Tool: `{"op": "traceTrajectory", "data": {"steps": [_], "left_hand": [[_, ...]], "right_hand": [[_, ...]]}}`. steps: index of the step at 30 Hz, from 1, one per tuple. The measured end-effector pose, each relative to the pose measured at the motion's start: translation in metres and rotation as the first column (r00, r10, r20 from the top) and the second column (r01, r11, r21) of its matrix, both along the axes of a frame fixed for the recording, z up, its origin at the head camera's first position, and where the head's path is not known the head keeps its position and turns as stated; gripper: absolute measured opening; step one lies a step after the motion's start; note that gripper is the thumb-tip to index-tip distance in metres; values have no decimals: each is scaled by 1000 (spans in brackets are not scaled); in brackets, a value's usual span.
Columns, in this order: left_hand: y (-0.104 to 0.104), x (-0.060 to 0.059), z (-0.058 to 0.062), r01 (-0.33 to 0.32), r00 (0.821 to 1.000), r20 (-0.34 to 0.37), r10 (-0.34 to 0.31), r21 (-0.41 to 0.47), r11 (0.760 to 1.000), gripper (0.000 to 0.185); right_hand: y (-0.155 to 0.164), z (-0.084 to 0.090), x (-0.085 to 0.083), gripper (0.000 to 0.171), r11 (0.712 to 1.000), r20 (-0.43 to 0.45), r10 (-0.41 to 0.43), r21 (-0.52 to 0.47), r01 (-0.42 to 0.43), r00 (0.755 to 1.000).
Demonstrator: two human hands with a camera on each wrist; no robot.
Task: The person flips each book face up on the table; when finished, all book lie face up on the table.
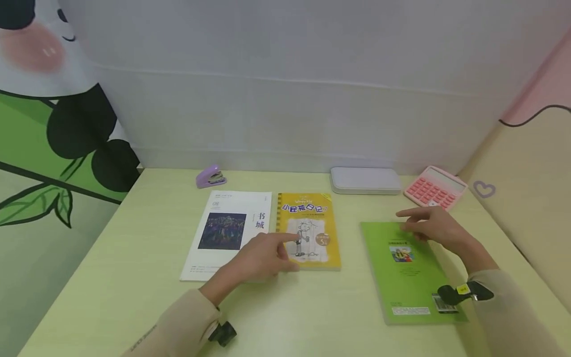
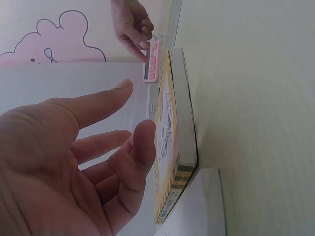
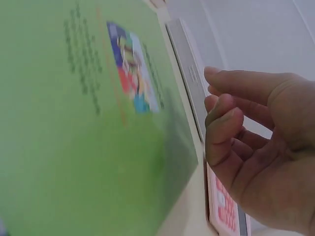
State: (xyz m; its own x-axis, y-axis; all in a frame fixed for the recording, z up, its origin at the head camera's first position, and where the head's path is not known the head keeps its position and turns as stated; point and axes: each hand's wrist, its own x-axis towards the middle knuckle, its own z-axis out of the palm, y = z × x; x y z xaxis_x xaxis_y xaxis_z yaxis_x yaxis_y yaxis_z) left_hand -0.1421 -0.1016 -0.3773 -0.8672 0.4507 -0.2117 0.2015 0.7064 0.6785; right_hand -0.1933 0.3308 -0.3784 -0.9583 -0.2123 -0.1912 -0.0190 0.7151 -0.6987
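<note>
On the table (image 1: 321, 307), the green book (image 1: 412, 282) is lying flat, the right hand (image 1: 434, 228) hovering near its far edge with fingers loosely bent, pinching nothing. Over the yellow book (image 1: 314, 230), the left hand (image 1: 263, 255) is holding thumb and forefinger spread. Sound handling is likely requiring fingertips under an edge, without bending corners. A stapler (image 1: 208, 177), case (image 1: 366, 180) and calculator (image 1: 436, 188) are lying near a pale backdrop (image 1: 285, 109).

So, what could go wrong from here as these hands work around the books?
If the left hand lifts the rectangular yellow illustrated book, it might drag the flat white book close beside it. The right hand, near the far edge of the rectangular green book, could nudge the pink rectangular calculator just beyond.
</note>
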Motion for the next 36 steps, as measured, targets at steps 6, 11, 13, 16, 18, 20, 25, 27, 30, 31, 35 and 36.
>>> {"op": "traceTrajectory", "data": {"steps": [6, 11, 13, 16, 18, 20, 25, 27, 30, 31, 35, 36], "left_hand": [[8, 2, -3, 23, 1000, 17, -23, 17, 1000, 67], [17, 2, -8, 59, 998, 31, -60, 34, 998, 67], [21, 3, -9, 67, 997, 38, -69, 39, 997, 66], [25, 5, -12, 84, 995, 44, -86, 39, 996, 65], [27, 5, -12, 95, 994, 48, -97, 39, 995, 64], [30, 6, -13, 105, 993, 51, -107, 37, 994, 63], [37, 9, -13, 116, 991, 64, -118, 32, 993, 63], [40, 11, -13, 123, 990, 70, -125, 33, 992, 63], [45, 13, -13, 131, 988, 79, -134, 38, 991, 64], [47, 14, -13, 133, 988, 79, -135, 38, 990, 64], [53, 17, -14, 143, 986, 80, -145, 37, 989, 65], [54, 17, -15, 145, 985, 84, -148, 39, 989, 65]], "right_hand": [[18, -8, 5, 51, 998, -15, -23, 57, 24, 1000], [22, -10, 7, 59, 998, 33, -44, 46, 42, 998], [22, -11, 7, 62, 998, 55, -47, 41, 45, 997], [22, -12, 7, 65, 999, 80, -37, 37, 34, 996], [22, -12, 7, 67, 999, 96, -29, 30, 27, 995], [23, -11, 7, 68, 999, 109, -22, 27, 19, 994], [25, -9, 8, 70, 1000, 125, -15, 27, 12, 992], [26, -10, 9, 70, 999, 128, -19, 31, 15, 992], [27, -11, 10, 69, 999, 137, -31, 28, 27, 990], [28, -12, 11, 69, 999, 139, -36, 27, 33, 990], [31, -14, 15, 71, 998, 148, -59, 41, 53, 987], [31, -14, 16, 71, 997, 149, -63, 49, 57, 987]]}}
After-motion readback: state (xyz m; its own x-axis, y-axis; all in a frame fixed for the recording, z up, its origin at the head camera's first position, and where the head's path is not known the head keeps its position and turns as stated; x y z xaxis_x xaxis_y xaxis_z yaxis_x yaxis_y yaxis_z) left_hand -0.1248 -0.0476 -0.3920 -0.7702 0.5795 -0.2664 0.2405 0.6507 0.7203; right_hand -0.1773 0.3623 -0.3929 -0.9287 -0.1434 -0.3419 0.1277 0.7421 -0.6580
